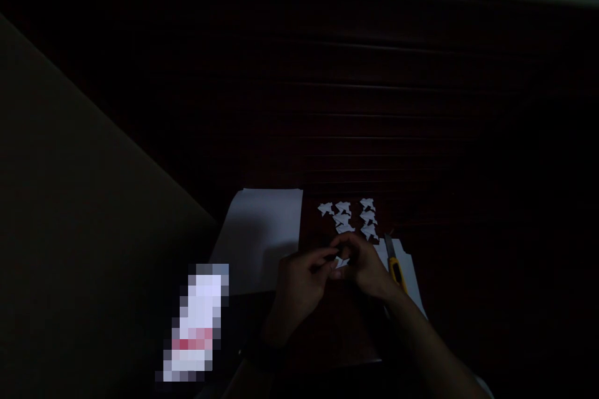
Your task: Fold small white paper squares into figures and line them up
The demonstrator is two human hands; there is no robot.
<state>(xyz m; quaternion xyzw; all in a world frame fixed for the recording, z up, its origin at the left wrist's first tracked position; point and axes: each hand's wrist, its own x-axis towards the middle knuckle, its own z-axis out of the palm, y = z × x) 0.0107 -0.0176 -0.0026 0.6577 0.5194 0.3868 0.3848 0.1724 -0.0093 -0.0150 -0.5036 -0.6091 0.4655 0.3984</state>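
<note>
In dim light my left hand [302, 287] and my right hand [367, 267] meet over the dark table. Both are closed, fingertips pinching a small folded white paper piece [342, 262]. Fingers hide most of that piece, so its full shape does not show. Just beyond the hands lie several small folded paper figures, among them a single one [326, 208] at the left, a middle group [344, 219] and a right column [369, 218]. Each has pointed corners, and some overlap.
A stack of white paper sheets [262, 224] lies left of the figures. Beside my right forearm a yellow utility knife [397, 271] rests on more white paper [414, 280]. At lower left is a bright pixelated object [196, 324]. Dark slatted panelling [355, 106] rises behind the table.
</note>
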